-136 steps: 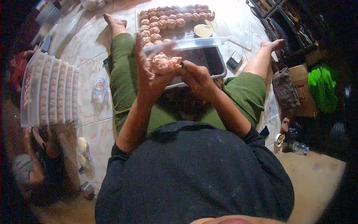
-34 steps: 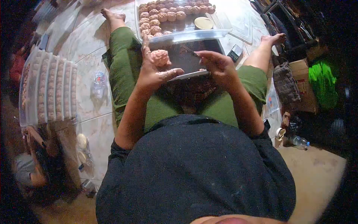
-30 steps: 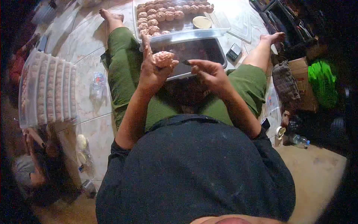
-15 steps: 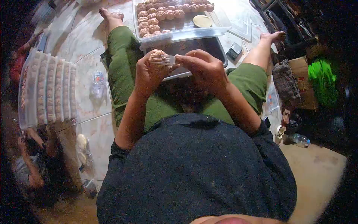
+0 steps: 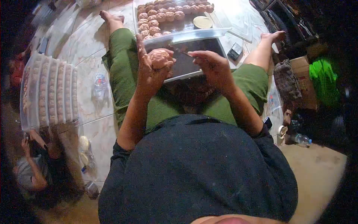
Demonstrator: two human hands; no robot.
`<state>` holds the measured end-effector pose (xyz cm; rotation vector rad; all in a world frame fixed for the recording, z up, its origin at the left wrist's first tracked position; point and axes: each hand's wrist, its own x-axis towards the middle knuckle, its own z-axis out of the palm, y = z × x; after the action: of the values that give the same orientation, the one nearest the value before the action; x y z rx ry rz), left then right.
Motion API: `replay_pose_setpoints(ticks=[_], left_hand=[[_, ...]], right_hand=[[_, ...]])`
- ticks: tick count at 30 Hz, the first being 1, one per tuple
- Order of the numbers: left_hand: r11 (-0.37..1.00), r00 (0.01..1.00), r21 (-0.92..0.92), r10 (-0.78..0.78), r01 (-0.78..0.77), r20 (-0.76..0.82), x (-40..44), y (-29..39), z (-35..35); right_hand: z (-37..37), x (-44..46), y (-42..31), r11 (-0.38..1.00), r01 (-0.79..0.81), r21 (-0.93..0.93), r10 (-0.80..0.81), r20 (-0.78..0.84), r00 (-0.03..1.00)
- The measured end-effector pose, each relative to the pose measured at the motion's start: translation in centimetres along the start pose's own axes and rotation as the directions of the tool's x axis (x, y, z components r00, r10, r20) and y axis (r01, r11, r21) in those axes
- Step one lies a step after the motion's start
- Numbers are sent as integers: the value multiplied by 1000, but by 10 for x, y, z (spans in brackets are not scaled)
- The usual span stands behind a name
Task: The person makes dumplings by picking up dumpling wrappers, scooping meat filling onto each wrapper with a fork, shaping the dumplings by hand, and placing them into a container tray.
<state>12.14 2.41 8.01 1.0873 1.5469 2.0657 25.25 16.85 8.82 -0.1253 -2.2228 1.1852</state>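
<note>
My left hand (image 5: 150, 74) holds a rough pinkish-brown ball (image 5: 159, 58) in its palm, the fingers partly around it. To its right, apart from the ball, my right hand (image 5: 213, 68) pinches a fork (image 5: 186, 53), now turned edge-on so its tines hardly show. Both hands are above a dark tray (image 5: 203, 44) between my legs. Beyond it, a clear plastic container (image 5: 186, 35) carries rows of similar balls (image 5: 170, 16) and a round cream-coloured lid or disc (image 5: 202, 22).
Stacked clear containers (image 5: 49, 89) full of balls stand at left, near another person (image 5: 33, 171). A clear lid (image 5: 240, 26) and a small dark box (image 5: 235, 51) lie at right. Farther right are a cardboard box (image 5: 304, 80), bright green cloth (image 5: 322, 78) and a plastic bottle (image 5: 302, 140).
My right hand has drawn the fork away from the ball to the right. My left hand has opened somewhat and turned, showing more of the ball, whose surface looks smoother.
</note>
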Motion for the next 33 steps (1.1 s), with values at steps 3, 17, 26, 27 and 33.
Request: replay_pose_setpoints(ticks=[3, 17, 26, 27, 33], left_hand=[[994, 993, 48, 98, -101, 60, 0, -16, -5], [989, 978, 24, -147, 145, 150, -5, -13, -14], [916, 994, 400, 2, -45, 106, -3, -13, -12], [908, 995, 415, 21, -62, 102, -3, -9, -10], [852, 983, 491, 156, -181, 91, -3, -9, -3]], right_hand=[[9, -6, -7, 1000, 11, -2, -10, 141, 990], [1, 5, -20, 907, 293, -304, -237, 209, 949], [-12, 14, -15, 926, 187, -327, -88, 294, 952], [-10, 12, -10, 943, 188, -275, -101, 303, 948], [-6, -9, 13, 967, -162, 198, 165, -1, 986]])
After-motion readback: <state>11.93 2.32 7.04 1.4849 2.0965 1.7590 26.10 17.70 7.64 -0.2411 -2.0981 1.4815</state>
